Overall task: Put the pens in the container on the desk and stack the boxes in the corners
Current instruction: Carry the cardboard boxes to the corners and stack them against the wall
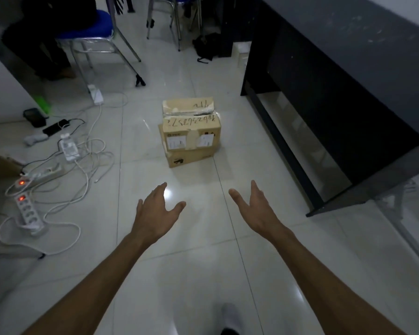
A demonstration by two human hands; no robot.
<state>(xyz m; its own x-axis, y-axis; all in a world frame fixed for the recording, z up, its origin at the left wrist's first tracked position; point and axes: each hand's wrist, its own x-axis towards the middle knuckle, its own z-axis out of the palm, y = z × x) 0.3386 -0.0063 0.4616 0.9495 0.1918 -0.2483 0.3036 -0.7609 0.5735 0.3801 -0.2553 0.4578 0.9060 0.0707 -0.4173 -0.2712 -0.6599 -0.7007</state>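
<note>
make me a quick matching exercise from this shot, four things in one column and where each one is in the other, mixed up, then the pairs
Things:
1. cardboard boxes
2. power strips
3. blue chair
4. dark desk

Places:
A. far left, at the top of the view
B. along the right side
C. on the floor at the left, among white cables
D. stacked on the floor in the middle, ahead of both open hands

Pairs: 1-D, 2-C, 3-A, 4-B

The left hand and right hand hold nothing.
</note>
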